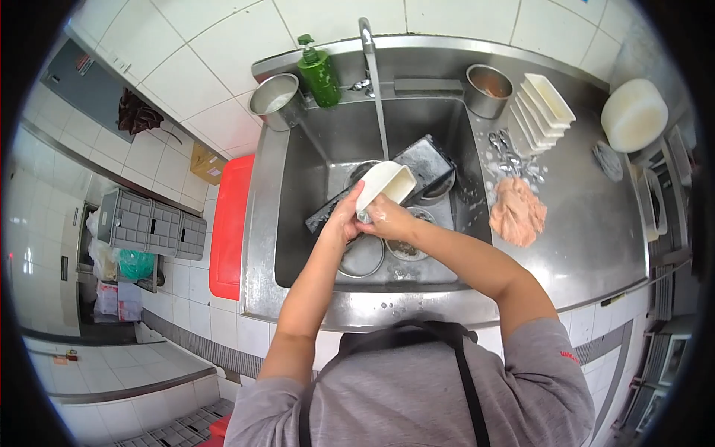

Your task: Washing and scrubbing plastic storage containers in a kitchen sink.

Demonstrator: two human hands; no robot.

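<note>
My left hand (348, 215) grips the near left side of a white rectangular container (391, 181), tilted over the steel sink (304, 167). At its near end my right hand (385, 218) is pressed against the container, holding a greyish scrubber or cloth (364, 216) whose kind is unclear. Water runs from the faucet (367, 42) just beyond the container. Below it in the sink lie a black tray (427, 162) with suds, a round metal bowl (362, 258) and another round bowl (410, 251), partly hidden by my hands and arms.
A green pump bottle (321, 75) and a metal pot (276, 103) stand behind left. On the right counter are another metal pot (489, 92), stacked white containers (544, 112), spoons (508, 153), a pinkish cloth (518, 212) and a grey cloth (607, 160). A red lid (232, 229) borders the sink's left.
</note>
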